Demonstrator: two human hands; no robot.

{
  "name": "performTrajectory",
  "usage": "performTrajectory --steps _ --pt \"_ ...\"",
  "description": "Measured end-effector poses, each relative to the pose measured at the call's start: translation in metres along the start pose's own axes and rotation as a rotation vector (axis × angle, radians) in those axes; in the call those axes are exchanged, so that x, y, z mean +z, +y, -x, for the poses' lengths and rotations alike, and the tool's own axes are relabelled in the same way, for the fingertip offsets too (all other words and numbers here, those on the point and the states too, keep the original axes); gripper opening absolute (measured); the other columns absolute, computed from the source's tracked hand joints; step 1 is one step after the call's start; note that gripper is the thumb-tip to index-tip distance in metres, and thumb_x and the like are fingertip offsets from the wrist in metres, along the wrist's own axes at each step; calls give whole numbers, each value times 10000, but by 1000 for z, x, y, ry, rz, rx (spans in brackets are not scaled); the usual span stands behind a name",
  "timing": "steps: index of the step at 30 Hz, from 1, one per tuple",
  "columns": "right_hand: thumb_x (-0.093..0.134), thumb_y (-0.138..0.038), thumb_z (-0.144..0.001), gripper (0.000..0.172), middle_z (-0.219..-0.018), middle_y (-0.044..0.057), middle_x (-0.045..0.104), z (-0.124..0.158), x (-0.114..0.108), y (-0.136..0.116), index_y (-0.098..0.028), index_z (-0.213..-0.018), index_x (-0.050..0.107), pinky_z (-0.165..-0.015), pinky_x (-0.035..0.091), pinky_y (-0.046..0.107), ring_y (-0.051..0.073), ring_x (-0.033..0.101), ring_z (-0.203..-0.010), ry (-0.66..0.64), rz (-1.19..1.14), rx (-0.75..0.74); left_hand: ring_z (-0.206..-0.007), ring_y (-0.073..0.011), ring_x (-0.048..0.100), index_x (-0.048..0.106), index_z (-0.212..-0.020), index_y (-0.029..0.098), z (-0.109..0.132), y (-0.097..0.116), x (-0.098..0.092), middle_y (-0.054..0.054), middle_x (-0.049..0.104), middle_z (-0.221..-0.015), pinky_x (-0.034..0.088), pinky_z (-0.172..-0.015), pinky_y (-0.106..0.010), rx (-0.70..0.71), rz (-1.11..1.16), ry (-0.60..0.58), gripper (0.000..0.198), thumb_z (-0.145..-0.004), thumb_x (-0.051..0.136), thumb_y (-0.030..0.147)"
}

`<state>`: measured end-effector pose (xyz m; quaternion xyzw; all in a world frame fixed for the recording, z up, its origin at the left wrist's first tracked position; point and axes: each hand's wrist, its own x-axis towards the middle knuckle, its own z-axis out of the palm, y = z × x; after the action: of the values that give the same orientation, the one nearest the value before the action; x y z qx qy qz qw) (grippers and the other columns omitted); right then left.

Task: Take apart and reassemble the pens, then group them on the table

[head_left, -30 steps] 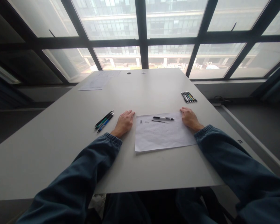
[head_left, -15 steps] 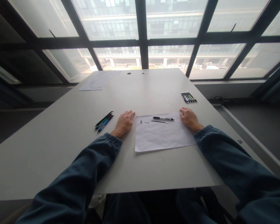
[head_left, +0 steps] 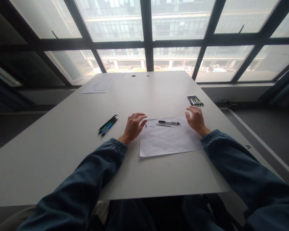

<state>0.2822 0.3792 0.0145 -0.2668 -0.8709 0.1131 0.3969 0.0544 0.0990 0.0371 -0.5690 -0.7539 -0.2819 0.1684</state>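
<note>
On the white table a sheet of paper [head_left: 168,141] lies between my hands, with faint marks on it. Near its top edge rest a pen body [head_left: 169,122] with a black grip and, just below, a thin refill [head_left: 164,125]. A tiny spring-like piece [head_left: 152,126] and a small pen tip [head_left: 146,125] lie to their left. My left hand [head_left: 134,126] is raised at the paper's left corner, thumb and fingers apart, close to the pen tip. Over the right corner, my right hand [head_left: 196,120] is lifted with its fingers apart and nothing in it.
Several pens [head_left: 108,125], black, green and blue, lie left of my left hand. A row of several pens [head_left: 195,100] sits beyond my right hand. More paper sheets [head_left: 97,86] lie at the far left of the table [head_left: 62,154]. Windows stand behind.
Both hands have risen from lying flat at the paper's edges. The left has moved right toward the small parts, and the fingers of both have spread. The paper and pen parts stay put.
</note>
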Motion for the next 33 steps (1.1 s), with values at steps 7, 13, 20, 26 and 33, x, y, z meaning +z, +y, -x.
performTrajectory --steps 7,13,20,26,33 --pt "589 -285 -949 180 -1020 102 626 6 -17 -49 -202 -984 745 -912 488 445 271 549 -996 -45 -110 -298 -1175 -256 559 747 -1045 258 2 12 3 -61 666 -1234 404 -1038 -444 103 -16 -58 151 -931 659 305" --pt "611 -229 -951 152 -937 84 635 17 -14 -72 -211 -882 746 -764 483 366 236 536 -911 -287 -71 -439 -1079 -258 559 773 -1011 276 3 10 5 -70 662 -1131 434 -950 -431 87 -50 -70 135 -900 700 302" --pt "634 -228 -943 149 -937 93 650 19 -12 -77 -204 -869 762 -784 471 375 241 535 -903 -374 -4 -472 -1081 -258 550 790 -950 298 2 12 5 -63 658 -1141 428 -932 -437 110 -71 -97 101 -898 704 288" --pt "634 -228 -938 144 -941 98 659 21 -11 -78 -210 -890 769 -816 477 393 253 543 -919 -410 -15 -450 -1100 -271 544 792 -949 301 1 12 7 -70 660 -1153 430 -942 -455 99 -68 -119 101 -894 708 294" --pt "635 -183 -924 152 -918 90 664 23 -9 -76 -207 -845 763 -829 473 376 245 550 -920 -424 -14 -400 -1088 -265 546 790 -873 276 -3 12 11 -60 665 -1115 428 -947 -449 104 -34 -152 74 -881 718 261"
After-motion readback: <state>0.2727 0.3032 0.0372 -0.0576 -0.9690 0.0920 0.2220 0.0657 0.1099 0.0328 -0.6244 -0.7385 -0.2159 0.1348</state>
